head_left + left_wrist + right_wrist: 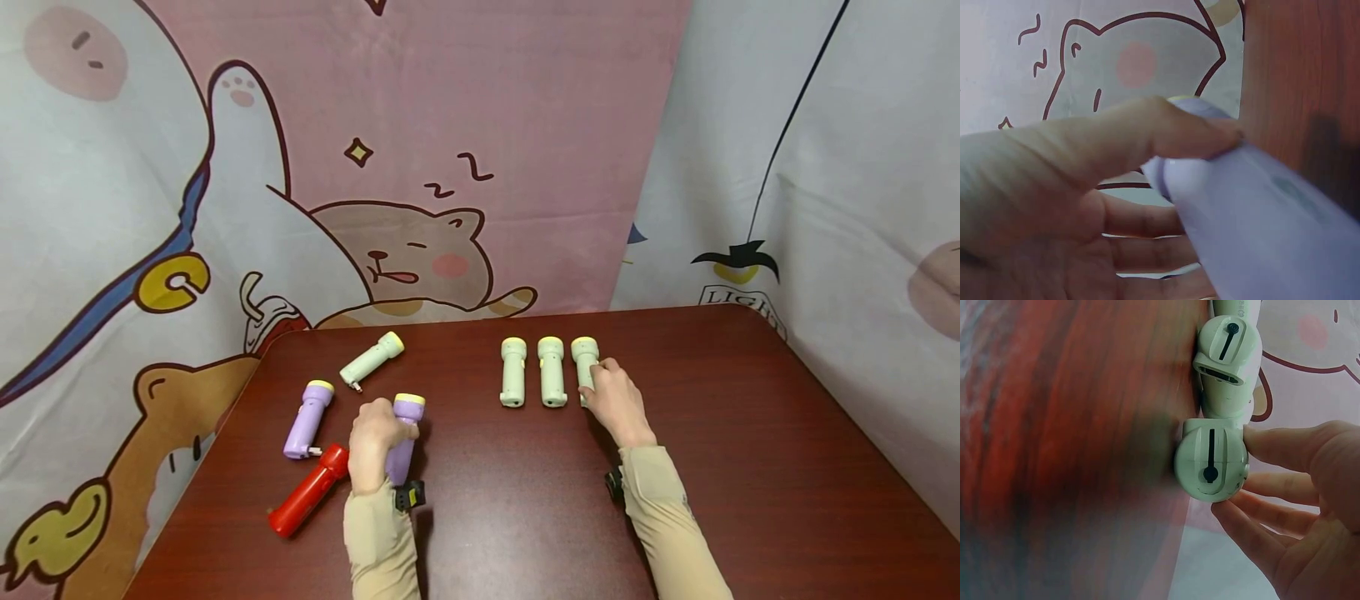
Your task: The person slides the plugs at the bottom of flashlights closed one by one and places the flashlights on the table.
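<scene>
My left hand grips a purple flashlight with a yellow rim, its head pointing away from me. In the left wrist view the thumb lies across the purple body, with the fingers on the far side. At the right end of a row, my right hand pinches a pale green flashlight lying on the table. The right wrist view shows its round tail end between thumb and fingertips. Just left of it lie two more pale green flashlights, one in the middle and one farther left.
On the left of the brown table lie another purple flashlight, a red flashlight near my left wrist, and a slanted pale green flashlight. A cartoon-printed cloth hangs behind the table.
</scene>
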The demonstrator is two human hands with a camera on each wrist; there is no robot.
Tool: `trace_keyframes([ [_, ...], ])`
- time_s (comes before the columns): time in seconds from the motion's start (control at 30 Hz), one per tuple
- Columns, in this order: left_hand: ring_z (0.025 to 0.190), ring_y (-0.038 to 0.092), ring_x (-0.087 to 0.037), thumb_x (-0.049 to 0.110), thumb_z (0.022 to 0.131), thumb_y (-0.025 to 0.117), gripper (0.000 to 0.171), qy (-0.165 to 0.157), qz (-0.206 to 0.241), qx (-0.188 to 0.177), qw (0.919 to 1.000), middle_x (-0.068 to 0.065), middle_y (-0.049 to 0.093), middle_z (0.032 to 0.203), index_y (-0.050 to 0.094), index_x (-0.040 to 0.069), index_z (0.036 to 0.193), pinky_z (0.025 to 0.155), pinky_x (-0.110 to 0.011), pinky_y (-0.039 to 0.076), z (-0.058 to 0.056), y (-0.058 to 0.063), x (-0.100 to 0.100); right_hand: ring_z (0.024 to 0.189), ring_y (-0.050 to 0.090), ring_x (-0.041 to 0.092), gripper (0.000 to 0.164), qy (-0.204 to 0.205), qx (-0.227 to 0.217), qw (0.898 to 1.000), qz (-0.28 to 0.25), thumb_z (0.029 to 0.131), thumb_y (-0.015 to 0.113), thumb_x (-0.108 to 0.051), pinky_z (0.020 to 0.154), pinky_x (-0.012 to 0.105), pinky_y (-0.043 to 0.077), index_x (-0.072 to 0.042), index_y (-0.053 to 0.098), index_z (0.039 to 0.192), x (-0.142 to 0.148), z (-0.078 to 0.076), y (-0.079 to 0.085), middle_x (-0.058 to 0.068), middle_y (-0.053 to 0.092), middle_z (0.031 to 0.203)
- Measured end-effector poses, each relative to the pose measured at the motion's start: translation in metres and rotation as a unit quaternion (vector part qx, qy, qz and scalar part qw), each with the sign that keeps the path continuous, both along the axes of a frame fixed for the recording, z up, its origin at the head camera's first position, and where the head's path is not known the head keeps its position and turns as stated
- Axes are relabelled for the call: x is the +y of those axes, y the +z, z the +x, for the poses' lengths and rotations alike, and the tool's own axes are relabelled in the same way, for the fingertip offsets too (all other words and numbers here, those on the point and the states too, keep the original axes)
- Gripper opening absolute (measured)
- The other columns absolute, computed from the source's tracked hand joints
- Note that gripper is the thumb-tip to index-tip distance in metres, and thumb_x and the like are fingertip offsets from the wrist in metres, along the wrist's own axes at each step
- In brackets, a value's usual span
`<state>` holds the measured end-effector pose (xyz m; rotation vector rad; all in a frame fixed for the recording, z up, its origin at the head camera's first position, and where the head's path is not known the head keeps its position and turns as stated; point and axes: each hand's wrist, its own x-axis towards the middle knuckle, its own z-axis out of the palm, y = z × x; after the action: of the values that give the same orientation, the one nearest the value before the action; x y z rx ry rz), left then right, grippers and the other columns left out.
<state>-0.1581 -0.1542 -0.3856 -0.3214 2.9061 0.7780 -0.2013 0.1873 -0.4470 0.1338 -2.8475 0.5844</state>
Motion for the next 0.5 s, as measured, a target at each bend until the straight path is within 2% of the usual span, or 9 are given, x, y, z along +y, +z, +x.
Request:
trace_keyframes([
  [0.3,0.071,0.063,-0.036,0.027,0.071,0.078,0.035,0.02,0.028,0.053,0.998,-0.02,0.064,0.077,0.061,-0.003,0.073,0.063,-0.044,0.051,-0.011,-0.005,0.007,0.094,0.061,0.041,0.034,0.0,0.0,1.0,0.0,0.084,0.07,-0.013,0.07,0.051,0.053,0.009,0.062,0.109,0.0,0.001,0.0,0.027,0.056,0.115],
  [0.5,0.073,0.064,-0.037,0.031,0.072,0.077,0.037,0.046,0.065,0.094,0.9924,-0.02,0.067,0.078,0.067,-0.003,0.078,0.062,-0.044,0.05,-0.017,-0.005,0.015,0.093,0.062,0.04,0.034,0.001,0.003,1.0,0.003,0.085,0.07,-0.013,0.069,0.05,0.053,0.009,0.062,0.11,-0.001,0.001,0.0,0.028,0.056,0.115],
])
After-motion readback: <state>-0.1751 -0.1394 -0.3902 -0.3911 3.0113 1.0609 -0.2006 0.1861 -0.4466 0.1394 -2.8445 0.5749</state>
